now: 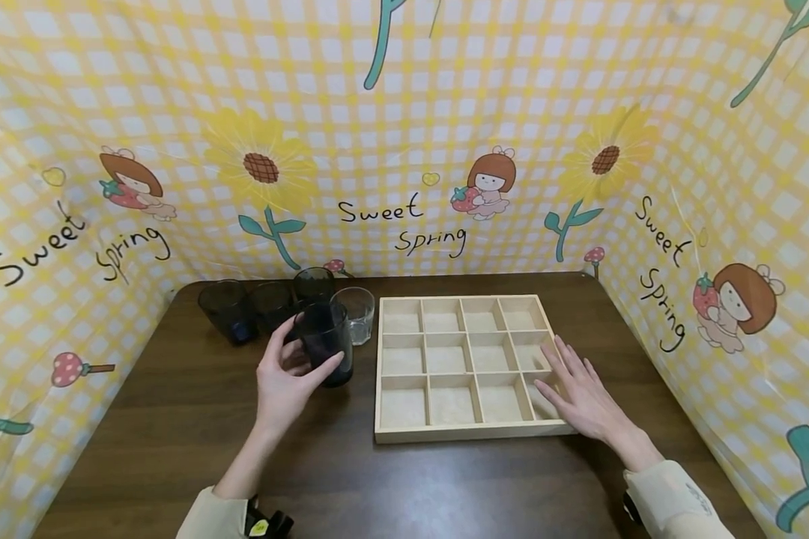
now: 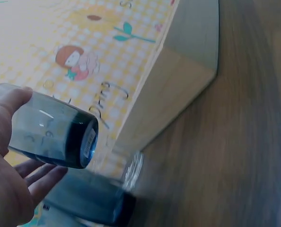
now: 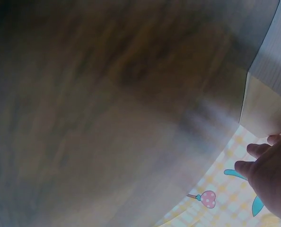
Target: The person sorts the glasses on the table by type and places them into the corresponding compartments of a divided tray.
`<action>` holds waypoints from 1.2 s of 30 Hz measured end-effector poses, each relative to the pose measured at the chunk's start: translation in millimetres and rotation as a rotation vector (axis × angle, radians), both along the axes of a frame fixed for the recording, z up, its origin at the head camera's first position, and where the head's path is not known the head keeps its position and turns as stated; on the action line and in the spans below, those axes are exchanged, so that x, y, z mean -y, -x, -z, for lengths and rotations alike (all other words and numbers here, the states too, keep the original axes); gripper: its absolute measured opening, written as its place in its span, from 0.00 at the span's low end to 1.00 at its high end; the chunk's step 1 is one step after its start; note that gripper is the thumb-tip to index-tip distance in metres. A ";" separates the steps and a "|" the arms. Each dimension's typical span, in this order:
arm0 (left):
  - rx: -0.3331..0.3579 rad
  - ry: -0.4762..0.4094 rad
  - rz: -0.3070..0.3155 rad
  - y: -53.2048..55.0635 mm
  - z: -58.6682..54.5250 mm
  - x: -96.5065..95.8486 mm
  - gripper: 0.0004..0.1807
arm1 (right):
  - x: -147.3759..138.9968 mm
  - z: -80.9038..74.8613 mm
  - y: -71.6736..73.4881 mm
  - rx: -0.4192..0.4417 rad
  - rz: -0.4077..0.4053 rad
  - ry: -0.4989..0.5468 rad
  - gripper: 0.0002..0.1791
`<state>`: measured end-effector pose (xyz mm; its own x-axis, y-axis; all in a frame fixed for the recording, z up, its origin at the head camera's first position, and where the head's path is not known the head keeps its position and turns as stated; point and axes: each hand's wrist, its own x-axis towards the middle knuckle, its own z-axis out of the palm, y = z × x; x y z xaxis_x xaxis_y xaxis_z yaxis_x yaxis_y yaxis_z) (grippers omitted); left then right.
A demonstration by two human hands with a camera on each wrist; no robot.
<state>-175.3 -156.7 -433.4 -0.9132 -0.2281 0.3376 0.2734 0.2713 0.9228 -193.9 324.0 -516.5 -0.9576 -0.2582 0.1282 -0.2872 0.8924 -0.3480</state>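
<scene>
My left hand [image 1: 285,385] grips a dark tinted drinking glass [image 1: 325,344] by its side, thumb in front and fingers behind. In the left wrist view the held glass [image 2: 55,130] is tilted, with a small label on its base. Spread over the right edge of a light wooden divided tray [image 1: 475,433] is my right hand [image 1: 588,400], fingers straight. From the right wrist, its fingers [image 3: 258,150] show beside the tray's outer wall [image 3: 263,106].
Behind the held glass stand more dark glasses, one at the far left [image 1: 225,311], and a clear glass [image 1: 362,318] close to the tray's left side. Patterned cloth [image 1: 391,165] walls off the back and sides of the brown wooden table [image 1: 175,427].
</scene>
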 end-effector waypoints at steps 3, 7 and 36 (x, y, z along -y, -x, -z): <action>0.057 -0.035 0.052 6.9 -1.8 -8.6 0.45 | -0.1 0.3 1.2 -0.005 0.004 -0.008 0.41; 0.085 -0.034 0.086 20.0 5.2 -18.8 0.45 | 0.6 0.0 2.3 -0.012 0.010 -0.018 0.42; 0.187 -0.046 0.153 99.3 28.0 -80.9 0.51 | -0.7 0.4 3.2 -0.007 0.012 0.002 0.41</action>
